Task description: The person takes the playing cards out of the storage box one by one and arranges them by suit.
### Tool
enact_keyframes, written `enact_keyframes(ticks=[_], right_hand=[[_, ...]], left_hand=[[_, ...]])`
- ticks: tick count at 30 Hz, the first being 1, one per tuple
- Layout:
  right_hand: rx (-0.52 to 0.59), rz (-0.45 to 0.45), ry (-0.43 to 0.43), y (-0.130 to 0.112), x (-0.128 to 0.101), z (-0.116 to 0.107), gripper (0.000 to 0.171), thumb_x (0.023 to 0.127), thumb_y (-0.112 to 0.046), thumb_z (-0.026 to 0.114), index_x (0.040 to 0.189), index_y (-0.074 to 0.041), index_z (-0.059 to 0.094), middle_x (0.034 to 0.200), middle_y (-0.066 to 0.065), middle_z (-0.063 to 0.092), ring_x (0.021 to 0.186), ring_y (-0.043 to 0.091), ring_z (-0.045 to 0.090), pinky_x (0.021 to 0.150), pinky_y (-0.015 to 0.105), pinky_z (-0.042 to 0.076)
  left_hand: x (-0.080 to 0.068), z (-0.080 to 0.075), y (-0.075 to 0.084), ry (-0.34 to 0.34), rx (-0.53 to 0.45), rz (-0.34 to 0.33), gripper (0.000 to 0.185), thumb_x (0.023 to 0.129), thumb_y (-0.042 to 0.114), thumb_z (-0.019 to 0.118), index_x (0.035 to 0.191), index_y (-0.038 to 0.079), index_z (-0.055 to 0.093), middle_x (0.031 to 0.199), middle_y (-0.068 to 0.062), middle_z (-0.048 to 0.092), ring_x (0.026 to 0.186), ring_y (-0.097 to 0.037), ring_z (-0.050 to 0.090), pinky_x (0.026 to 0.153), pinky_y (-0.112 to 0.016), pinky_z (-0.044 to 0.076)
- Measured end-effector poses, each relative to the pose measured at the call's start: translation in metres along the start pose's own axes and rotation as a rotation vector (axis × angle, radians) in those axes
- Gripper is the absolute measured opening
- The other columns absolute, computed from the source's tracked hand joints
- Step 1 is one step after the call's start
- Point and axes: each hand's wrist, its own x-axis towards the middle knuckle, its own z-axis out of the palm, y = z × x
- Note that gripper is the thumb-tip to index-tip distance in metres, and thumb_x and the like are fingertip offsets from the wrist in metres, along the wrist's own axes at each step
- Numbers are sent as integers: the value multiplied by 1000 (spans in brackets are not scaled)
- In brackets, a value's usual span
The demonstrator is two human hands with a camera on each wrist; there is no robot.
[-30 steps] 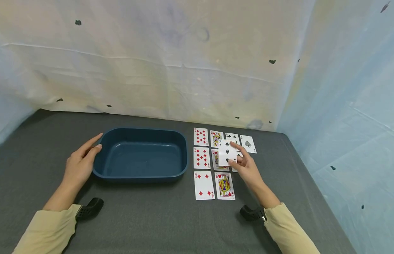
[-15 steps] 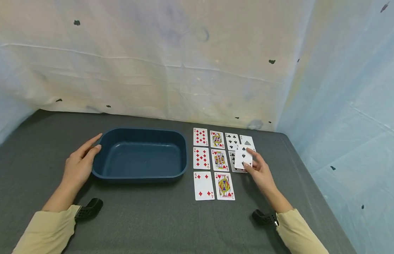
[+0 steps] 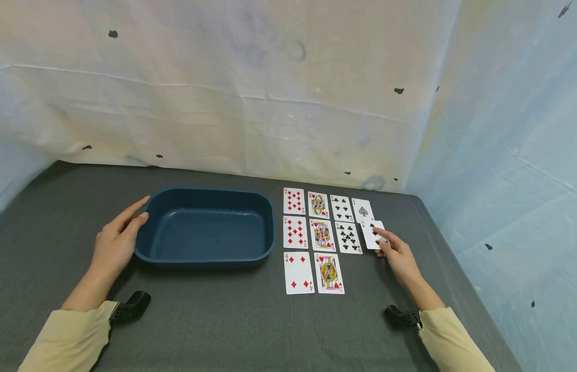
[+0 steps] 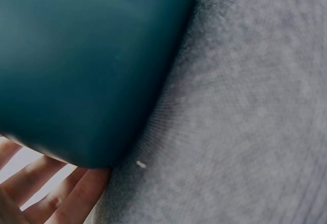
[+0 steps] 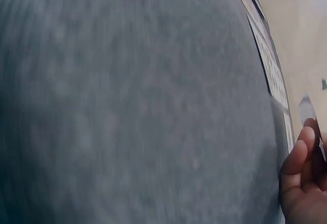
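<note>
My right hand (image 3: 402, 262) pinches a three of spades playing card (image 3: 368, 240) between thumb and fingers, just in front of the ace of spades (image 3: 363, 209) and right of the nine of clubs (image 3: 348, 238). In the right wrist view this hand (image 5: 306, 178) is at the right edge, a bit of the card (image 5: 306, 110) showing above the fingers. At the left end of a dark blue rectangular tray (image 3: 209, 235), my left hand (image 3: 112, 245) rests its fingers and thumb. The left wrist view shows the extended fingers (image 4: 76, 198) touching the tray's wall (image 4: 102, 81).
Face-up cards lie in columns right of the tray: diamonds such as the four (image 3: 299, 273), hearts such as the jack (image 3: 329, 274), and clubs such as the six (image 3: 342, 208). A grey cloth (image 3: 232, 330) covers the table. A pale sheet (image 3: 214, 103) hangs behind.
My right hand has carried the three of spades rightward and lower, from over the king of hearts, past the nine of clubs, to in front of the ace. The left hand has stayed put.
</note>
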Motion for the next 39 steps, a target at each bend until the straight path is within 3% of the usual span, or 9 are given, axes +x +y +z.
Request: enact_keyframes(ticks=[9, 14, 17, 21, 25, 32, 39], right_hand=[[-96, -14, -17, 4, 0, -6, 38, 103, -12, 41, 138, 1, 47, 118, 24, 54, 77, 4, 55, 71, 21, 47], [-321, -27, -12, 1, 3, -8, 35, 101, -14, 46, 133, -1, 54, 94, 19, 61, 73, 14, 55, 68, 29, 44], [-448, -55, -20, -3, 5, -8, 35, 99, -16, 50, 131, -2, 56, 110, 26, 63, 93, 35, 61, 81, 44, 46], [-509, -38, -56, -10, 6, -7, 38, 97, -19, 54, 131, -2, 56, 140, 31, 44, 128, 49, 40, 99, 60, 35], [-569, -23, -52, -12, 8, -4, 41, 94, -23, 59, 130, -3, 58, 139, 32, 44, 127, 50, 41, 99, 61, 36], [-666, -63, 34, -10, 6, 5, 42, 91, -22, 64, 127, -1, 61, 116, 40, 51, 110, 50, 45, 88, 59, 38], [-745, 1, 79, -14, 2, 14, 43, 93, -27, 62, 131, -8, 59, 117, 36, 46, 106, 48, 46, 84, 57, 39]], left_hand=[[-1, 0, -1, -7, -2, 4, 53, 102, 49, 32, 152, 31, 27, 146, -26, 39, 128, -52, 35, 93, -68, 28], [-1, 1, -1, 10, 10, 13, 53, 102, 48, 32, 151, 30, 28, 143, -26, 43, 119, -45, 42, 86, -60, 31], [-1, 2, -1, 17, 17, 20, 53, 102, 48, 32, 151, 30, 29, 139, -26, 47, 112, -40, 43, 82, -54, 31], [0, 3, 0, 11, 18, 16, 53, 102, 48, 31, 152, 29, 28, 142, -26, 45, 119, -45, 42, 86, -59, 32], [1, 3, 0, 8, 11, 2, 54, 102, 49, 31, 152, 28, 28, 146, -26, 40, 130, -52, 33, 95, -69, 26], [1, 3, 1, 18, 8, 0, 54, 102, 48, 31, 151, 28, 29, 145, -26, 41, 129, -50, 36, 95, -67, 28], [0, 1, 0, 18, 6, 8, 54, 102, 47, 32, 151, 26, 30, 143, -27, 43, 126, -48, 39, 90, -63, 29]])
